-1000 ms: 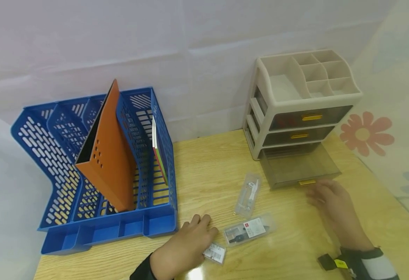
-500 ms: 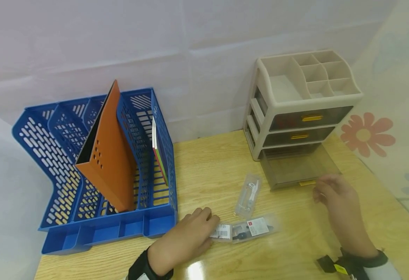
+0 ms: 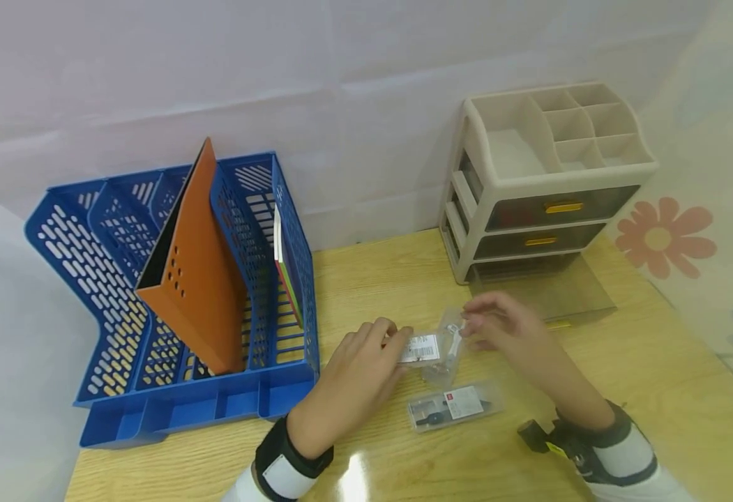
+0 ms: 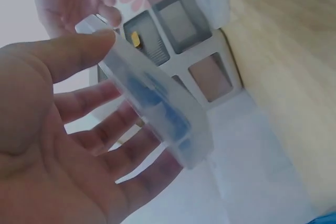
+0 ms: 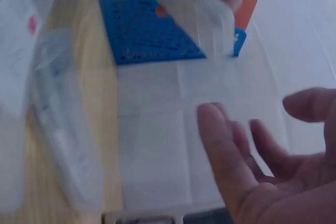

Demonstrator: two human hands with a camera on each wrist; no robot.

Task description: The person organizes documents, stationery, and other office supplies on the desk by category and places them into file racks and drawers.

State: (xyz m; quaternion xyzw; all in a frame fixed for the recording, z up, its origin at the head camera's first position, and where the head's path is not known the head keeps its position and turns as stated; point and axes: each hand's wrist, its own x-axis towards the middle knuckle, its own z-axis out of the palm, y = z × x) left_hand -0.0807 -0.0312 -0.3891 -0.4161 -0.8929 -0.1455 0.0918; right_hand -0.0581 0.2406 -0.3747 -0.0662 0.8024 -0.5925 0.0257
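Observation:
My left hand (image 3: pixel 363 369) holds a small clear plastic case (image 3: pixel 421 348) with a white barcode label, lifted over the table. Something blue shows inside the case (image 4: pixel 157 103) in the left wrist view, with my thumb on one side and fingers on the other. My right hand (image 3: pixel 507 326) is just right of it, fingers apart and nothing between them, also seen in the right wrist view. Behind the held case lies a clear box (image 3: pixel 441 376) with a white slim tool inside. Nearer me is another clear box (image 3: pixel 429 413) with a dark tool and white label.
A white drawer cabinet (image 3: pixel 498 199) stands at the back right, its bottom drawer (image 3: pixel 554 286) pulled out. On the left is a blue perforated file rack (image 3: pixel 284 397) with an orange binder (image 3: pixel 206 293) and thin booklets (image 3: pixel 287 272). A white cloth hangs behind.
My left hand has picked the small case up and moved it right and away from me. My right hand has left the drawer's handle and come left towards the case.

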